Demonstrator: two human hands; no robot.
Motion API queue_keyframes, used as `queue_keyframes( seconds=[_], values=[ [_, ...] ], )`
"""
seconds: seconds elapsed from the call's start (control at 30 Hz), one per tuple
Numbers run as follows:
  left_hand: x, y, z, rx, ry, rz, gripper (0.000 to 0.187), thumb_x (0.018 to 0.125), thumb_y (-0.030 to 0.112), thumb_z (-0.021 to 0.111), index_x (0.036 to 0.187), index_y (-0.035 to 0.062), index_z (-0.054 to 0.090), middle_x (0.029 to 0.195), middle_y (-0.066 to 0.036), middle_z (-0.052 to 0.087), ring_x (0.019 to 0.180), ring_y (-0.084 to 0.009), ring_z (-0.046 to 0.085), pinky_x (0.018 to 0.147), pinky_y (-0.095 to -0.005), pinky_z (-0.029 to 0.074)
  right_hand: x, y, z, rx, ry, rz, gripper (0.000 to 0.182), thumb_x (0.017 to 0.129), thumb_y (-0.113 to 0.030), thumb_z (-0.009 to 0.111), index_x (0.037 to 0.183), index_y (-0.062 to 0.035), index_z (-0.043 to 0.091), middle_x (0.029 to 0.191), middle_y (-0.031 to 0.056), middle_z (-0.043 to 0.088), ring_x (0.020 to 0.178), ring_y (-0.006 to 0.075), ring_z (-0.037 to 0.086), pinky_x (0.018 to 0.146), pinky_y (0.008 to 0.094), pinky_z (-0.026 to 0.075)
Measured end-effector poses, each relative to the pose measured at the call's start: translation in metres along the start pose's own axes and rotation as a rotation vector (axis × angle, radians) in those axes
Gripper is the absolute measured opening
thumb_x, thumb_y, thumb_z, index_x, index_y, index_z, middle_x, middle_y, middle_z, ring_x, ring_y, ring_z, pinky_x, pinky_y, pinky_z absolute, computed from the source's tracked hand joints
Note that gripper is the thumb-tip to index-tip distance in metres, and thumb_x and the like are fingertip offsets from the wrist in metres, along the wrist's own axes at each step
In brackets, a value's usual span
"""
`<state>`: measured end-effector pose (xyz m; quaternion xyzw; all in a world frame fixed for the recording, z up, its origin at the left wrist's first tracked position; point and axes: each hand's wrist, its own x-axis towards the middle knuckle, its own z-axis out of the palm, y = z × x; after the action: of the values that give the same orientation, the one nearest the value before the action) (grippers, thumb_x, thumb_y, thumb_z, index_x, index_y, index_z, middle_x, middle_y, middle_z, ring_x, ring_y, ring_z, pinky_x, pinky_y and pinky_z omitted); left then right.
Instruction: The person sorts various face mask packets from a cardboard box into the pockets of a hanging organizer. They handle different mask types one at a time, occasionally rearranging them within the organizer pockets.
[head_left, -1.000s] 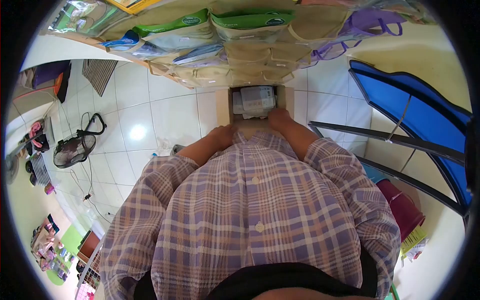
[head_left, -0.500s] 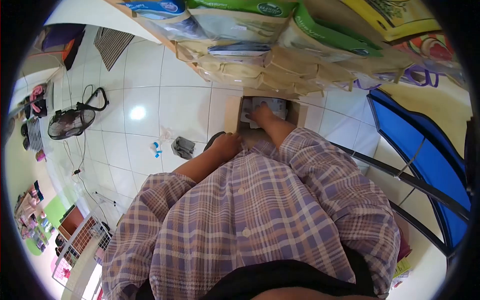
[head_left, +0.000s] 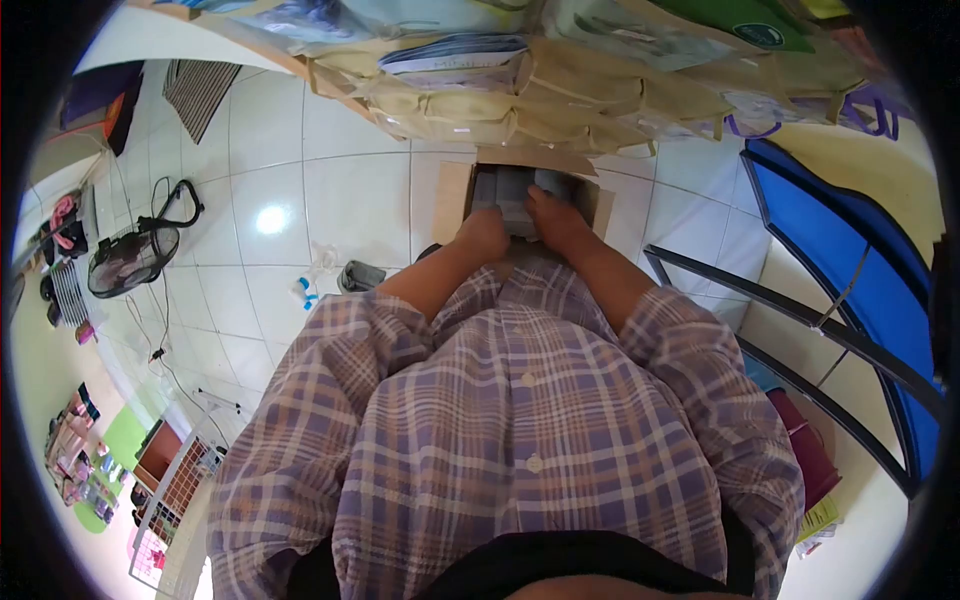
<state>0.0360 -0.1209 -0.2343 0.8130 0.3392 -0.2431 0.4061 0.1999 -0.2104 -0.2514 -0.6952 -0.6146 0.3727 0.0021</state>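
Note:
An open cardboard box (head_left: 451, 200) stands on the white tiled floor below a stack of bagged goods. Inside it lies a grey packet (head_left: 512, 192). My left hand (head_left: 483, 233) reaches into the box at the packet's near left corner. My right hand (head_left: 556, 220) rests on the packet's right side, fingers over its edge. Both hands appear to grip the packet between them. My plaid shirt hides the near part of the box.
Piles of paper and plastic bags (head_left: 520, 95) overhang the box. A blue folding frame (head_left: 860, 270) leans at the right. A fan (head_left: 125, 262), a cable, a small bottle (head_left: 302, 291) and a grey cloth (head_left: 360, 276) lie on the floor to the left.
My left hand has moved from the box's outer edge into the box. Both hands now close on the grey packet. The view has tilted slightly.

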Motion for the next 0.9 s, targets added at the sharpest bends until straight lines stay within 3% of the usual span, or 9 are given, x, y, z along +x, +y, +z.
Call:
queue_keyframes(
  seconds=[0.07,0.2,0.23,0.3,0.33,0.4,0.63,0.7,0.9],
  values=[
    [0.044,-0.027,0.045,0.048,0.014,-0.009,0.033,0.081,0.022,0.058,0.102,-0.0028,0.063,0.115,-0.025,0.060,0.105,-0.0365,0.061,0.091,-0.0404,0.048,-0.024,0.001,-0.004,-0.047,0.293,-0.122,0.025,0.081,-0.007,0.058,0.105,-0.0010,0.054,0.113,0.0176,0.047,0.102,0.0338,0.056,0.081,0.0424,0.052],
    [0.073,-0.022,0.043,0.250,-0.201,0.026,0.051,0.085,0.028,0.057,0.118,-0.0109,0.053,0.121,-0.027,0.056,0.113,-0.0358,0.057,0.100,-0.0399,0.042,-0.041,-0.006,-0.024,-0.090,0.108,0.145,0.023,0.084,-0.009,0.056,0.105,0.0003,0.052,0.118,0.0184,0.045,0.106,0.0330,0.053,0.082,0.0405,0.052],
    [0.114,-0.054,0.095,0.250,-0.202,0.033,0.051,0.085,0.028,0.057,0.118,-0.0109,0.053,0.121,-0.027,0.056,0.113,-0.0358,0.057,0.100,-0.0399,0.042,-0.040,-0.005,-0.019,-0.101,0.139,0.167,0.025,0.084,-0.008,0.055,0.108,0.0007,0.051,0.124,0.0189,0.042,0.109,0.0347,0.053,0.082,0.0428,0.053],
    [0.173,-0.132,0.189,0.202,0.099,-0.048,0.055,0.089,0.035,0.055,0.127,-0.0043,0.051,0.120,-0.023,0.058,0.112,-0.0344,0.057,0.102,-0.0393,0.040,-0.035,-0.006,-0.012,-0.114,0.170,0.191,0.028,0.085,-0.006,0.054,0.111,0.0011,0.049,0.129,0.0195,0.040,0.112,0.0364,0.053,0.082,0.0451,0.054],
    [0.158,-0.111,0.154,0.200,0.094,-0.046,0.055,0.089,0.035,0.055,0.127,-0.0043,0.051,0.120,-0.023,0.058,0.112,-0.0344,0.057,0.102,-0.0393,0.040,-0.036,-0.007,-0.011,-0.060,0.270,0.179,0.029,0.085,-0.005,0.052,0.113,0.0014,0.047,0.130,0.0204,0.039,0.111,0.0375,0.054,0.083,0.0452,0.054],
    [0.096,-0.055,0.067,-0.257,-0.359,-0.074,0.049,0.091,0.038,0.054,0.125,0.0031,0.056,0.122,-0.021,0.058,0.106,-0.0340,0.060,0.096,-0.0384,0.044,-0.034,-0.009,-0.012,-0.005,0.370,0.165,0.031,0.086,-0.005,0.051,0.116,0.0016,0.045,0.131,0.0212,0.038,0.109,0.0386,0.055,0.084,0.0454,0.053],
    [0.060,-0.006,0.047,-0.557,-0.262,-0.199,0.042,0.089,0.034,0.059,0.119,0.0044,0.059,0.116,-0.019,0.061,0.088,-0.0298,0.066,0.081,-0.0358,0.050,-0.024,-0.012,0.012,0.258,0.567,0.192,0.056,0.082,-0.002,0.055,0.131,0.0048,0.030,0.138,0.0287,0.028,0.117,0.0453,0.048,0.096,0.0459,0.045],
    [0.056,0.002,0.054,-0.831,-0.107,-0.192,0.034,0.090,0.035,0.060,0.112,0.0094,0.061,0.089,-0.006,0.064,0.075,-0.0154,0.059,0.063,-0.0289,0.046,-0.023,-0.011,0.019,0.317,0.565,0.196,0.065,0.079,-0.004,0.060,0.134,0.0053,0.026,0.139,0.0296,0.027,0.121,0.0456,0.044,0.101,0.0466,0.041],
    [0.013,0.003,0.034,-1.434,-0.174,-0.359,0.025,0.093,0.027,0.053,0.114,0.0153,0.058,0.103,-0.001,0.063,0.089,-0.0152,0.057,0.080,-0.0307,0.044,-0.027,-0.050,0.014,0.197,0.196,0.357,0.092,0.069,-0.011,0.073,0.141,0.0029,0.019,0.142,0.0290,0.026,0.129,0.0438,0.034,0.109,0.0461,0.030]
  ],
)
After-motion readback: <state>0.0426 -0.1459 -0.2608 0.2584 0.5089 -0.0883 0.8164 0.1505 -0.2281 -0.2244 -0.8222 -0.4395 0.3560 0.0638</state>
